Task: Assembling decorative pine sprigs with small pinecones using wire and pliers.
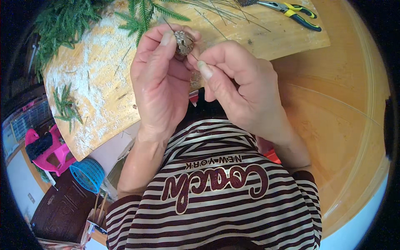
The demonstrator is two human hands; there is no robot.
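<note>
A small brown pine cone [183, 43] with whitish scales sits between the thumb and fingers of my left hand [160, 79]. A thin dark wire [168, 26] sticks out above the cone by my left thumb. My right hand [243, 81] is just right of the cone, its thumb and forefinger pinched on a thin end of wire [195, 57]. Whether both wire ends are one piece is hidden behind the cone. Green artificial pine sprigs [143, 18] lie on the wooden board [104, 83] beyond my hands.
White flakes dust the board. Pliers [291, 12] with yellow-black handles lie at the far right, near loose thin wires [233, 16]. A heap of pine greenery [62, 29] fills the far left; a single sprig [66, 106] lies nearer. Below stand a pink chair [54, 150] and blue basket [88, 174].
</note>
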